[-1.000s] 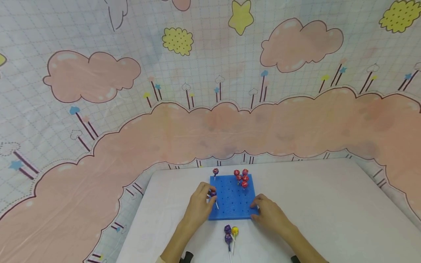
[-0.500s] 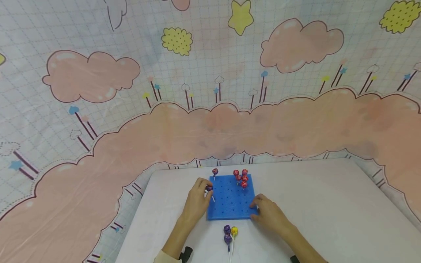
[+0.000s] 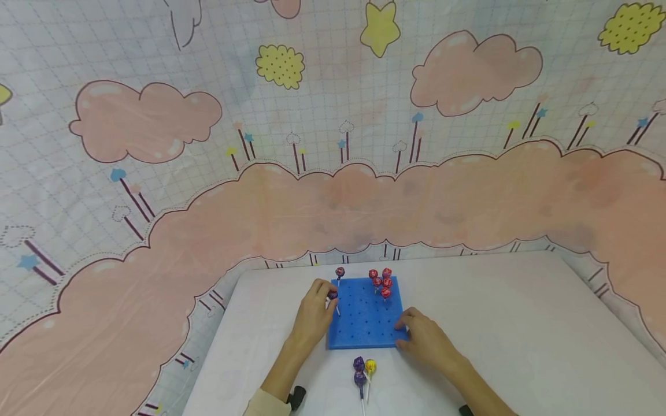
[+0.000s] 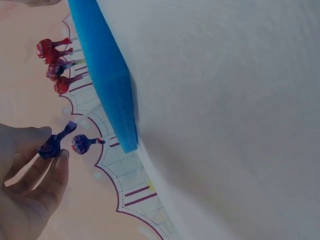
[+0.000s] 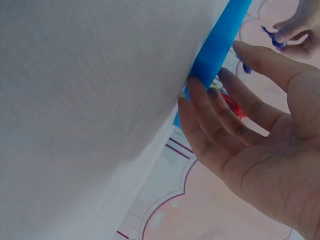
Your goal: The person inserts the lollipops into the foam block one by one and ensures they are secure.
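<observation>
My left hand [image 3: 312, 312] pinches a purple-wrapped lollipop [image 4: 50, 148] by its candy head, between thumb and fingers. The white stick points down toward the left side of a blue foam board [image 3: 360, 323] dotted with small holes; whether its tip is in a hole, I cannot tell. At the board's back left corner another dark-wrapped lollipop [image 3: 340, 271] stands upright. Several red-wrapped lollipops [image 3: 385, 283] are planted at the back right. My right hand [image 3: 429, 341] rests with loosely bent fingers against the board's right edge, near the front corner; its fingertips [image 5: 196, 84] touch the foam.
Two purple lollipops [image 3: 359, 378] and a yellow lollipop [image 3: 370, 366] lie on the white table [image 3: 520, 335] in front of the board. A patterned cloth [image 3: 333, 214] hangs behind the table.
My left hand has moved slightly back and to the left with the purple lollipop. The right hand stays at the board's edge, and the board has shifted a little left.
</observation>
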A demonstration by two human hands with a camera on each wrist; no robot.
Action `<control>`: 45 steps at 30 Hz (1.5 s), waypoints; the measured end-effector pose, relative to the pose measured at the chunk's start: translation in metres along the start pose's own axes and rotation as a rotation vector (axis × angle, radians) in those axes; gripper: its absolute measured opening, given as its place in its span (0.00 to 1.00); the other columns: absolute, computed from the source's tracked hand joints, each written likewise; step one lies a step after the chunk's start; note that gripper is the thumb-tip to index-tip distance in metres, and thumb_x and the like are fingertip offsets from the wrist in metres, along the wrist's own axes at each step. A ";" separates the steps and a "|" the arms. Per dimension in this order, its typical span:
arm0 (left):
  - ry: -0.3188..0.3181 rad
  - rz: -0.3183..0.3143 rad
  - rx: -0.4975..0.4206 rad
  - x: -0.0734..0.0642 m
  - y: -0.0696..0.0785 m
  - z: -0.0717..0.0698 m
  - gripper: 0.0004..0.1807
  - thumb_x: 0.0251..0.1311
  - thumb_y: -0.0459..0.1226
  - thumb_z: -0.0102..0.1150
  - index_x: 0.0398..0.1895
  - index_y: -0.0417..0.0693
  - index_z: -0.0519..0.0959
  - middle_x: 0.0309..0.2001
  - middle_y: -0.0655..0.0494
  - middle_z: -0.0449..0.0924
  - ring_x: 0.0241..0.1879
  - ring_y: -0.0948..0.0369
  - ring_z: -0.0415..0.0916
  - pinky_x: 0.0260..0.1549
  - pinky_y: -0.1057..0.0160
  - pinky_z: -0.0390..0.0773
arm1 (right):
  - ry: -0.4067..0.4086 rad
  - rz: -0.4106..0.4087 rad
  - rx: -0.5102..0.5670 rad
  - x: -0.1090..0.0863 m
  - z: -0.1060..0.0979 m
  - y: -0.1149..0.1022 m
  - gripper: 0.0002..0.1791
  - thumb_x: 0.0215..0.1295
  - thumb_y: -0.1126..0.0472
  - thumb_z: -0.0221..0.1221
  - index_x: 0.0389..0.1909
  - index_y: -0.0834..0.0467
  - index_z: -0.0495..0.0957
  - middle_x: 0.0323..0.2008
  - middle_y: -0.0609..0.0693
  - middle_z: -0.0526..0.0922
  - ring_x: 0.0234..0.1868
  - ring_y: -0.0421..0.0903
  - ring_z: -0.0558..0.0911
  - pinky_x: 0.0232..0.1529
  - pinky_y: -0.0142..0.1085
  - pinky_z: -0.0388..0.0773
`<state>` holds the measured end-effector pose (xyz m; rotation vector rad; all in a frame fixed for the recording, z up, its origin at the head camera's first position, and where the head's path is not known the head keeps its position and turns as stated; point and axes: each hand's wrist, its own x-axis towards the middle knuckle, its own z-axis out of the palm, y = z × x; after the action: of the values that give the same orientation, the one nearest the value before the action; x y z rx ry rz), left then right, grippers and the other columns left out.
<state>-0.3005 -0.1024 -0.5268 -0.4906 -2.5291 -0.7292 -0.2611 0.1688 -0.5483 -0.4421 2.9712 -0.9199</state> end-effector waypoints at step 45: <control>0.056 0.007 0.023 0.033 -0.017 0.024 0.10 0.65 0.28 0.69 0.47 0.41 0.82 0.49 0.49 0.78 0.50 0.54 0.84 0.52 0.58 0.87 | -0.025 0.022 -0.004 0.001 -0.002 -0.001 0.13 0.56 0.60 0.78 0.40 0.56 0.87 0.51 0.53 0.81 0.41 0.44 0.83 0.46 0.42 0.88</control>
<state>-0.3439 -0.0959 -0.5344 -0.4647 -2.4799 -0.7004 -0.2616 0.1690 -0.5467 -0.4175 2.9501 -0.8999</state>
